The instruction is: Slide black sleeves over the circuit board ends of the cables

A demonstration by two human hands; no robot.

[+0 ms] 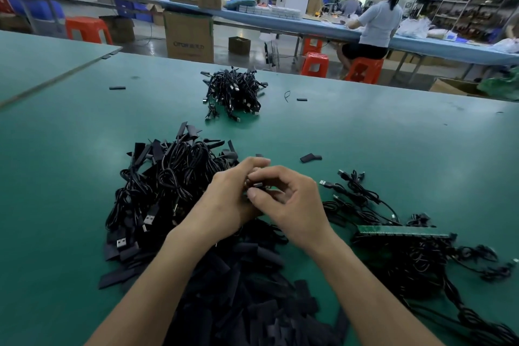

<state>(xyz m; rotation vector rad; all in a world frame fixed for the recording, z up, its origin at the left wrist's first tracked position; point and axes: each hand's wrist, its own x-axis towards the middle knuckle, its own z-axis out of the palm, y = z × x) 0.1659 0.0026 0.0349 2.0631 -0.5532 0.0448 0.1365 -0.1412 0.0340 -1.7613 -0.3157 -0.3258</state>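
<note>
My left hand [229, 199] and my right hand [289, 202] meet above the green table [365, 135], fingers curled. Between their fingertips they pinch a small black sleeve [257, 185]; what is inside it is hidden by the fingers. Under my forearms lies a heap of flat black sleeves [252, 289]. A tangle of black USB cables [163, 185] lies to the left of my hands. At the right, more cables [407, 255] hang from a strip of green circuit boards [404, 231].
A third cable pile [234, 91] sits further back on the table. Loose sleeves [310, 157] lie scattered, one [117, 87] at the far left. Beyond the table edge stand orange stools [314, 64], cardboard boxes [188, 36] and a seated person [376, 22] at another bench.
</note>
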